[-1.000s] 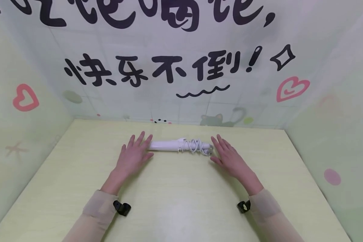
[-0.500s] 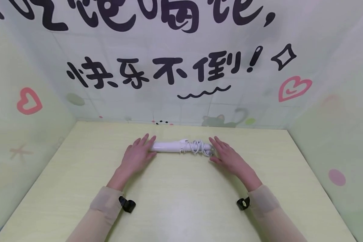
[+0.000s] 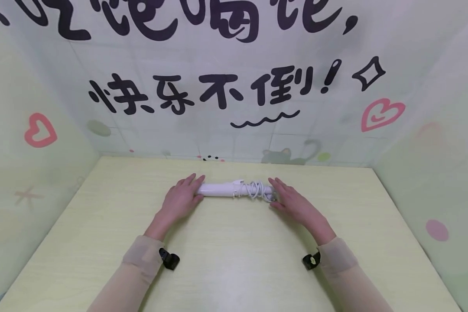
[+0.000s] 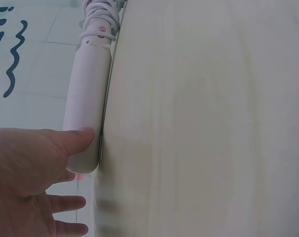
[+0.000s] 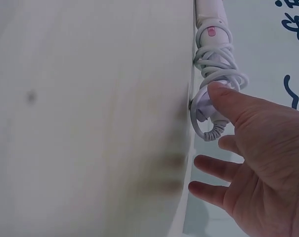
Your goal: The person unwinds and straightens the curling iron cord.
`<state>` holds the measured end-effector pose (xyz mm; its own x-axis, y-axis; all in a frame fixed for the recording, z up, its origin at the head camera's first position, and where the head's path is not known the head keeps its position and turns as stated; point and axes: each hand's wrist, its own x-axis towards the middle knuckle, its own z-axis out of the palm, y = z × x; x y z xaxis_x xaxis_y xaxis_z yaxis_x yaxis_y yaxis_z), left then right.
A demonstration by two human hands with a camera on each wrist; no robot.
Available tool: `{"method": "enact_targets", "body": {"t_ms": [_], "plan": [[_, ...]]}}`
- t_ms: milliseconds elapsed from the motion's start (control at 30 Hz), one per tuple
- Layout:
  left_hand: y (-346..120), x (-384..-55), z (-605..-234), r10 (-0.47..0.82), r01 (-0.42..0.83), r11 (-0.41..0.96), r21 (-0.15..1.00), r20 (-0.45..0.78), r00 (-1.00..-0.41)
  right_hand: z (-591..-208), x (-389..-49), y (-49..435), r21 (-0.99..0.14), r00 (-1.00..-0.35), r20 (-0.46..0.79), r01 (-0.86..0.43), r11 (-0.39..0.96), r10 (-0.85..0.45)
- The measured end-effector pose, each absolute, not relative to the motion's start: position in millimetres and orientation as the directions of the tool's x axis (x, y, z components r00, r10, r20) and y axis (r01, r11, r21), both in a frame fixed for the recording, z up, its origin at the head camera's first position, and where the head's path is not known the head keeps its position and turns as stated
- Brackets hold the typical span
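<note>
A white curling iron (image 3: 218, 190), its cord (image 3: 255, 190) wound round the handle, lies sideways toward the back of the table. My left hand (image 3: 180, 200) is at its thick left end, fingers on the far side and thumb on the near side. In the left wrist view, the left thumb (image 4: 80, 140) overlaps that end while the other fingers spread out straight. My right hand (image 3: 295, 204) stands at the cord end in the same way. The right thumb (image 5: 223, 96) overlaps the cord loops in the right wrist view, with the other fingers extended. A small red switch (image 5: 211, 31) shows on the handle.
The pale wooden table (image 3: 234, 251) ends at a back wall (image 3: 171, 134) printed with black lettering and drawings. Side walls (image 3: 433, 182) rise on the left and right. Each sleeve cuff carries a small black camera (image 3: 170, 260).
My left hand has moved right, bringing its fingers and thumb around the left end of the curling iron. The right hand has barely moved, and the curling iron stays in place.
</note>
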<state>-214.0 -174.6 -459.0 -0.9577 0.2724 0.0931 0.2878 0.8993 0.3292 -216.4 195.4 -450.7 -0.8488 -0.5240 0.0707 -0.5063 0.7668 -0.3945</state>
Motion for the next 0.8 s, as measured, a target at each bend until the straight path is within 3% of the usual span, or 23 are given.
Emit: {"method": "enact_targets", "body": {"t_ms": [500,800], "plan": [[-166,-216,-461,0.331,0.342,0.875,0.341,0.093,-0.939,-456,-219,191,-0.366,-0.835,0.093,-0.535,0.761,-0.543],[-173,-227,-475,0.358,0.389,0.729,0.562,0.172,-0.918,-457,-225,193,-0.360,-0.842,0.116,-0.530,0.768,-0.527]]}}
